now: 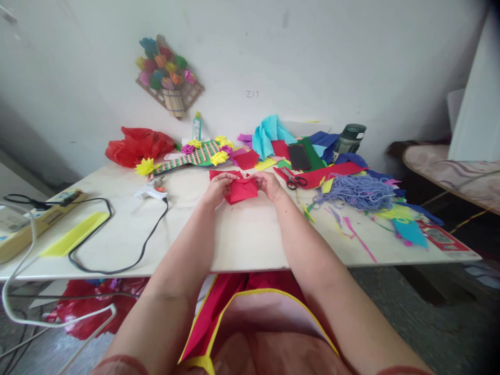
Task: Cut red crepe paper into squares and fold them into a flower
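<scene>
Both my hands hold a small folded piece of red crepe paper (244, 190) just above the white table, near its middle. My left hand (221, 188) pinches its left edge, and my right hand (269, 186) pinches the upper right corner. Creases run across the paper's face. Behind my left fingers shows another bit of red paper (219, 174). Scissors (294, 179) with dark handles lie just to the right of my right hand. Beyond my hands rests a green guitar-shaped craft (195, 158) with pink strips and yellow and purple paper flowers.
A white glue gun (151, 192) with a black cord lies left, near a power strip (39, 224) and yellow paper (74, 234). On the right are blue-purple yarn (355, 191), a phone (299, 157), a dark bottle (349, 141) and paper scraps. A red bag (138, 147) sits back left.
</scene>
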Tool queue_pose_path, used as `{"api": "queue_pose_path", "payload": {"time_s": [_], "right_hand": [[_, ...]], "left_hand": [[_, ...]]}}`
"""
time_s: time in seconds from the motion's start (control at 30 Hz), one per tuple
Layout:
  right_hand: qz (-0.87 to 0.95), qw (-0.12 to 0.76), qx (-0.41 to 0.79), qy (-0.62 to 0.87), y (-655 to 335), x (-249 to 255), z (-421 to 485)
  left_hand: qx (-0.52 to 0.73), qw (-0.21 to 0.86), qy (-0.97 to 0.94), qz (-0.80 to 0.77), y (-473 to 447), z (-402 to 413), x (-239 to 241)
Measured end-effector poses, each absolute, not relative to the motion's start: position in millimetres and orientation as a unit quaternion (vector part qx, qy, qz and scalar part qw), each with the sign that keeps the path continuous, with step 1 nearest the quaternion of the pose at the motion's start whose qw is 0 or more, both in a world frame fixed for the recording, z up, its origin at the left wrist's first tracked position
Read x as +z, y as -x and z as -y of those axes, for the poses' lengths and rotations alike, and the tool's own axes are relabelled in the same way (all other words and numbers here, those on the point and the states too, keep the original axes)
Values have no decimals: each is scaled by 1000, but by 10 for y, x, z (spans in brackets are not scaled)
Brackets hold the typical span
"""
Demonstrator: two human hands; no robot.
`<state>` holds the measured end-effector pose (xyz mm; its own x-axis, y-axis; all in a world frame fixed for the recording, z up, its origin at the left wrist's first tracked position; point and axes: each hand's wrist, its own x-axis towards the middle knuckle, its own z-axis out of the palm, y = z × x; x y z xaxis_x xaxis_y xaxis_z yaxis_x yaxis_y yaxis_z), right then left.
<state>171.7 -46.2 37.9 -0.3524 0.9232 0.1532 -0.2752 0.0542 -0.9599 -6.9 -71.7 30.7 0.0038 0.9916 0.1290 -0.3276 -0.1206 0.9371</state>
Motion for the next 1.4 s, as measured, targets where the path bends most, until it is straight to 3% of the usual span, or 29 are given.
{"api": "queue_pose_path", "payload": {"time_s": [0.93, 1.4], "right_hand": [[600, 522, 509, 330, -1617, 357, 450], [609, 527, 494, 328, -1597, 363, 456]], "left_hand": [[561, 605, -398, -401, 42, 747, 370], [601, 537, -445, -390, 36, 721, 279]]}}
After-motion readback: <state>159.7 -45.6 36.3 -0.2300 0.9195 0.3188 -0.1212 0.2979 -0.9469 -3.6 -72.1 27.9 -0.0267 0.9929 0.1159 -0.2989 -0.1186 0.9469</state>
